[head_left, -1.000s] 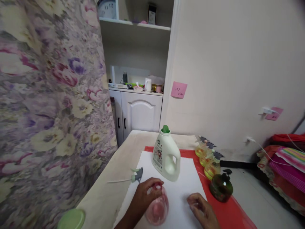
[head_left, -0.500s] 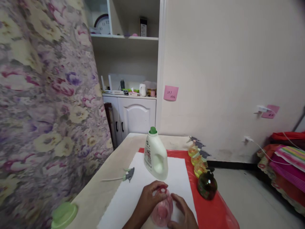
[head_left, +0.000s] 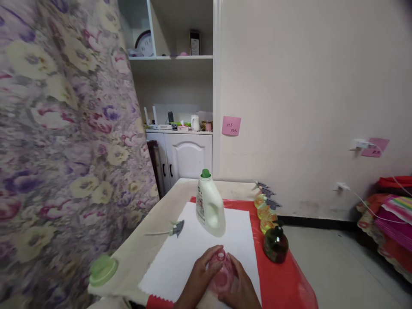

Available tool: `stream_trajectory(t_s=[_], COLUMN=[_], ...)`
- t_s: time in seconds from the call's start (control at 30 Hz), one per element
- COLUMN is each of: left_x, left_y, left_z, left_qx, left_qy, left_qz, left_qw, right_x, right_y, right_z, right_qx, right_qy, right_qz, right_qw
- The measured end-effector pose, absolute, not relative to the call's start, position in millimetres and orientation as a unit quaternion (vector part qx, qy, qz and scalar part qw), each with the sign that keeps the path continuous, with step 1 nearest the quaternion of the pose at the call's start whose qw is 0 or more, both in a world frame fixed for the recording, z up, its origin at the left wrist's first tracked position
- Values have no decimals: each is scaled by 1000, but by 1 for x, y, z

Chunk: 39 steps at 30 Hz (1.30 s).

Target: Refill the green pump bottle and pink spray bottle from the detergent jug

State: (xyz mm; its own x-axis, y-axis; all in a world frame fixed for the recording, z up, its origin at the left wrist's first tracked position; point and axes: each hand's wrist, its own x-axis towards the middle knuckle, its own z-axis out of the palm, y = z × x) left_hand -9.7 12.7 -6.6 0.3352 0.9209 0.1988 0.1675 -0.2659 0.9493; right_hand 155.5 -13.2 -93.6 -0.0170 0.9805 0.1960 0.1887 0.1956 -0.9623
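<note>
A clear pink bottle (head_left: 222, 277) without a top stands upright near the front of the white sheet (head_left: 180, 262). My left hand (head_left: 204, 270) is wrapped round its left side, thumb across the front below the neck. From the right, my right hand (head_left: 240, 281) closes on the bottle's side and lower front. Beyond them stands a pale green detergent jug (head_left: 210, 206) with a green spout showing at its mouth. A grey and green spray trigger (head_left: 175, 229) with a long tube lies at the sheet's left edge.
On the red cloth (head_left: 277, 283) at the right stand several spray bottles (head_left: 266, 214) with yellow liquid and a dark green pump bottle (head_left: 276, 244). A light green cap (head_left: 103, 269) lies at the table's front left corner. A floral curtain (head_left: 71, 150) hangs at the left.
My right hand has moved in from beside the pink bottle to close on it. The head view has shifted slightly, showing more of the table's front edge.
</note>
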Motion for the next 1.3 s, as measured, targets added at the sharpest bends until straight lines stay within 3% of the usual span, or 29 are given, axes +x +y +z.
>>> stream_trajectory(t_s=[0.33,0.57,0.83,1.3], left_x=[-8,-15,-27,-109], left_y=[-2,-9,-21,35], left_z=[-38,-63,-61,-57], left_qx=[654,627,612,579], left_qy=[443,453,420,592], left_qz=[446,451,461,470], left_qw=[421,445,487,305], right_x=[137,133,138,137], right_y=[-10,-7,-11,-14], right_z=[-101,-111,-114,-112], right_qx=[-532,-519,-501,-549], right_qy=[-575,-617,-609,-592], right_qz=[361,266,315,342], right_qw=[505,530,528,481])
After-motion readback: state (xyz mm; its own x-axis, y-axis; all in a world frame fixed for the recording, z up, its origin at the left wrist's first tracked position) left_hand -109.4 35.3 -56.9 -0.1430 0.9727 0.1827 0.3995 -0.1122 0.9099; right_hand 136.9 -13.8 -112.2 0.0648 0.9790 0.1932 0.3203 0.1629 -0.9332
